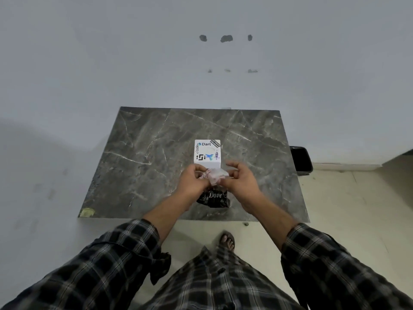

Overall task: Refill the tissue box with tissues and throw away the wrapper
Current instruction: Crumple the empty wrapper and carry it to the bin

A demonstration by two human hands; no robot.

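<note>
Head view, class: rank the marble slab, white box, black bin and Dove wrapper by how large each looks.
1. marble slab, by far.
2. white box.
3 and 4. Dove wrapper and black bin look alike; both are partly hidden, so unranked.

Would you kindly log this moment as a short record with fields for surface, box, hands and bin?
surface: dark grey marble-patterned table
box: white cube tissue box with stickers, upright on the table
pack: black Dove tissue wrapper, lying near the front edge
left hand: pinching crumpled white tissue
right hand: gripping the same tissue
bin: black waste bin on the floor at the table's right
</note>
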